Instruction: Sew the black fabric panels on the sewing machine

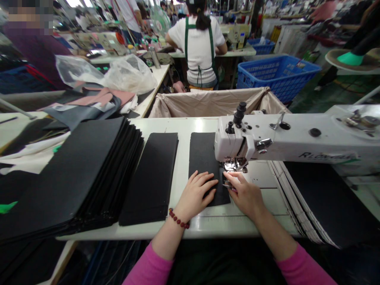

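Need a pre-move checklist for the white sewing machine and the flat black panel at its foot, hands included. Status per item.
1. Flat black panel steadied: ok, left hand spread on it.
2. Fingertips well clear of the metal presser foot: not ok, right hand is right in front of it.
3. Right hand empty: not ok, small metal tool in its fingers.
4. Needle raised on the white sewing machine: cannot tell, too small to see.
5. Narrow black stack apart from the panel: ok, bare tabletop between.
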Demonstrator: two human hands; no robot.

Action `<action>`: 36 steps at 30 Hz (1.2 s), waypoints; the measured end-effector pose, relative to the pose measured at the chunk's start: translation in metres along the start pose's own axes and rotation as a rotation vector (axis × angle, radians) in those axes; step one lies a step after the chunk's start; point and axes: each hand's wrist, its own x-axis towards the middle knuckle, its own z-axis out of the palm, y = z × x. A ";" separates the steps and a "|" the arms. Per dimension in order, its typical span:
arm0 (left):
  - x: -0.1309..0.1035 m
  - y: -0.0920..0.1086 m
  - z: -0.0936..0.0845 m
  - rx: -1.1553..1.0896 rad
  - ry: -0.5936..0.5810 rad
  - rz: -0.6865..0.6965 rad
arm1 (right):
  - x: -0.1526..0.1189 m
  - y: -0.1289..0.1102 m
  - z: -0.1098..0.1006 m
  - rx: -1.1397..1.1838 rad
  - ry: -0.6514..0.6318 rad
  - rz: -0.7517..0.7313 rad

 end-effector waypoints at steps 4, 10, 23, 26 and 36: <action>0.000 0.000 0.002 0.005 0.011 -0.005 | -0.001 0.000 0.001 -0.004 0.009 -0.002; 0.000 0.000 0.002 0.014 0.010 -0.014 | -0.002 0.002 0.002 -0.010 0.000 -0.001; 0.003 0.004 0.006 0.114 -0.018 -0.047 | -0.002 0.001 0.002 -0.010 0.007 -0.007; 0.008 0.001 0.006 0.135 -0.042 -0.054 | -0.002 0.001 0.003 -0.003 0.012 -0.003; 0.020 -0.009 0.011 0.147 -0.029 -0.064 | -0.001 0.002 0.002 0.043 -0.002 0.001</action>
